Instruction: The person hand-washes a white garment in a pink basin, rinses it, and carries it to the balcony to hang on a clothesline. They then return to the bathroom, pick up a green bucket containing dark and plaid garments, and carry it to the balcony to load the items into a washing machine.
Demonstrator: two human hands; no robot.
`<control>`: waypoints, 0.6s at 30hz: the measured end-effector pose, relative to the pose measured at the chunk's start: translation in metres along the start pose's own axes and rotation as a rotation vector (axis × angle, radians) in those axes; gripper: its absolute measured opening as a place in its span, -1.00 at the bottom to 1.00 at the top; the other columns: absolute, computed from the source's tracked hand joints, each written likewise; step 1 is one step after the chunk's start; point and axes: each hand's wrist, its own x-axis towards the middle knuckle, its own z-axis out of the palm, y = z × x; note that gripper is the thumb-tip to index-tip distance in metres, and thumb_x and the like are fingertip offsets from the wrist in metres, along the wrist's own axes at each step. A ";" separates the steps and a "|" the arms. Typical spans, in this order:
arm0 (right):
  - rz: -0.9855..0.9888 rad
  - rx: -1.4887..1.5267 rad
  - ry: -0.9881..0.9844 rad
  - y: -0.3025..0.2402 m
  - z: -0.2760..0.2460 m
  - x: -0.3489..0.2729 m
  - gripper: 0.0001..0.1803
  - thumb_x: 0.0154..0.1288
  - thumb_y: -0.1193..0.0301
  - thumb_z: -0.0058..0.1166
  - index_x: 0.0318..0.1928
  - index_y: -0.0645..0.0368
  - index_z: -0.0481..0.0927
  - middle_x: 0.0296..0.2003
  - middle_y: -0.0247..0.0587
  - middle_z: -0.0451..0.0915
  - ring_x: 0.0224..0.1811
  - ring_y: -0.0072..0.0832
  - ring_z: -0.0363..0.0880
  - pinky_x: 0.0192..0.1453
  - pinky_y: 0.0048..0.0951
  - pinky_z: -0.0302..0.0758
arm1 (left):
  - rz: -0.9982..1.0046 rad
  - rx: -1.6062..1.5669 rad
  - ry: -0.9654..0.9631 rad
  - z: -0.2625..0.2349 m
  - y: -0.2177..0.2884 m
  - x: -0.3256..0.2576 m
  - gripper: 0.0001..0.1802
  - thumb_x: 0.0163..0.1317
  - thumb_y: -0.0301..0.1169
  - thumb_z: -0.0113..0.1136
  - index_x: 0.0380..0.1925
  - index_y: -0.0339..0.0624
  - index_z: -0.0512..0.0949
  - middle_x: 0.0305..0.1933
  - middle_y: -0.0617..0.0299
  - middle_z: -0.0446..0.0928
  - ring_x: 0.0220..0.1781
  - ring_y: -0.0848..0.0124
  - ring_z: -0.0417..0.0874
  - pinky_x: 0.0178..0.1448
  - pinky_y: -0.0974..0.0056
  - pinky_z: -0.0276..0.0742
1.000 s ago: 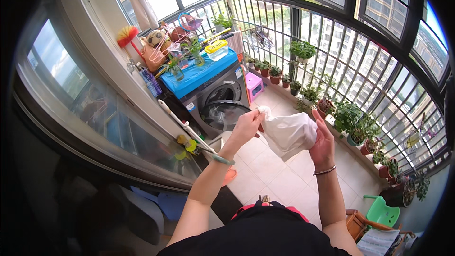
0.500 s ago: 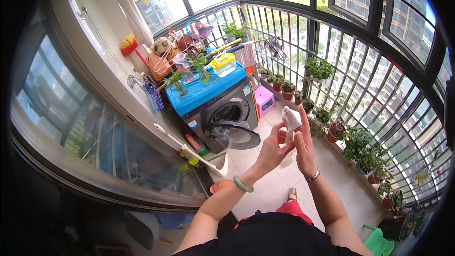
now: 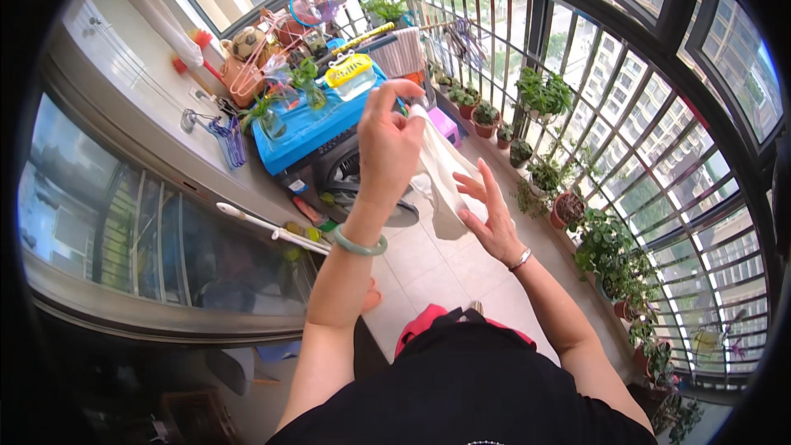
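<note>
My left hand, with a pale green bangle on its wrist, is raised in the middle. Its fingers pinch the top end of a thin white cloth, limp and long like a sock or stocking. The cloth hangs down and slants to the right. My right hand is open beside its lower part, fingers spread and thumb out; whether the thumb touches the fabric I cannot tell. Beyond my left hand stands a dark front-loading washing machine with its door swung out, partly hidden by my arm.
On the machine's blue cover stand plants in glass jars and a yellow-topped basket. Potted plants line the barred railing on the right. A white-handled pole leans at the left, near a sliding glass door. Pale tiles cover the floor.
My hands, earlier close together around the bunched white cloth, have parted. The left has risen with the cloth's end, which now hangs stretched out; the right has opened and lowered. The view has shifted.
</note>
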 end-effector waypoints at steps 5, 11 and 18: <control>-0.028 -0.274 -0.079 0.035 -0.031 -0.008 -0.02 0.22 0.31 0.25 0.46 0.10 -0.15 0.18 -0.08 0.49 0.10 -0.02 0.53 0.11 -0.22 0.51 | -0.036 0.048 0.007 -0.004 -0.030 0.039 -0.72 -0.02 -0.77 0.00 -0.36 -0.18 0.50 -0.18 0.25 0.46 -0.41 0.56 0.46 -0.35 0.44 0.41; 0.056 -0.173 0.069 0.052 -0.081 0.036 -0.83 0.26 0.47 0.19 -0.13 0.15 0.61 -0.41 -0.18 0.66 -0.41 -0.37 0.67 -0.32 -0.46 0.54 | -0.236 -0.051 -0.309 -0.023 -0.117 0.049 -0.77 -0.01 -0.67 -0.06 -0.61 -0.23 0.59 -0.18 0.25 0.46 -0.05 0.45 0.47 0.11 0.42 0.30; 0.116 -0.409 0.179 0.106 -0.104 0.117 -0.84 0.14 0.32 0.32 -0.37 0.12 0.67 -0.59 -0.34 0.52 -0.57 -0.49 0.45 -0.42 -0.47 0.38 | -0.476 -0.025 -0.684 0.002 -0.186 0.030 -0.75 0.04 -0.54 -0.07 -0.49 -0.28 0.64 -0.18 0.26 0.41 -0.17 0.46 0.45 -0.08 0.41 0.34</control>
